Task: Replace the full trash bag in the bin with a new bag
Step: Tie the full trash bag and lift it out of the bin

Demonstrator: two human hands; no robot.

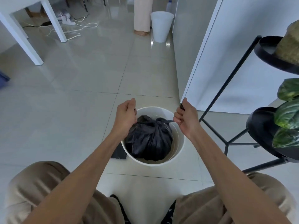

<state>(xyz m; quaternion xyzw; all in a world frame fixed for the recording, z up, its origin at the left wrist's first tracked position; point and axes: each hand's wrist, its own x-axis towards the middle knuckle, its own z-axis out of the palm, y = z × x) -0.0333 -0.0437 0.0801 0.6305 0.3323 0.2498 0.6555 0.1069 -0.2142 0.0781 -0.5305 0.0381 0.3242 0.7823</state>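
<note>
A full black trash bag (pixel 149 139) sits inside a round white bin (pixel 178 152) on the tiled floor between my knees. Its top is gathered into a knot near the bin's far side. My left hand (pixel 125 118) is closed on one black end of the bag's tie at the left of the knot. My right hand (pixel 186 117) is closed on the other end at the right, and the strand between them is stretched taut. A flat dark folded sheet (pixel 119 152), possibly another bag, lies on the floor against the bin's left side.
A second white bin (pixel 161 26) stands far ahead beside a person's leg (pixel 142 16). A white wall corner (pixel 202 62) rises on the right, with a black metal plant stand (pixel 234 135) and leaves close by. White table legs (pixel 24 44) and cables lie far left.
</note>
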